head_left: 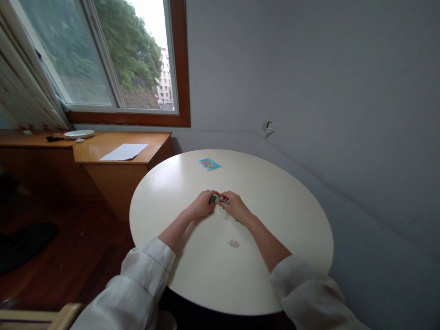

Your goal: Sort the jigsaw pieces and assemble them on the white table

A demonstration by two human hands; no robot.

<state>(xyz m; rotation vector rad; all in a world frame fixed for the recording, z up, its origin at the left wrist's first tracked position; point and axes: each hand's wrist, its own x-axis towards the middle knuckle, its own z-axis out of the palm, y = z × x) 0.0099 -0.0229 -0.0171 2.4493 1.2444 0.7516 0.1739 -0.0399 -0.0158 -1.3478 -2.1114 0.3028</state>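
Jigsaw puzzle pieces [217,199] are gathered between my two hands over the middle of the white round table [282,201]. My left hand [204,203] curls around their left side, fingers closed. From the right, my right hand [235,206] grips them the same way. Dark, green and greyish bits show between the fingers; how many pieces each hand has is hidden. A few greyish pieces lie on the table just below the hands. Closer to me, a grey puzzle piece [233,244] lies flat by itself.
A small blue picture card [209,164] lies toward the table's far side. On the wooden desk [137,157] at left are a sheet of white paper [124,151] and a white plate [79,134]. A wall with a socket [267,126] stands behind and right.
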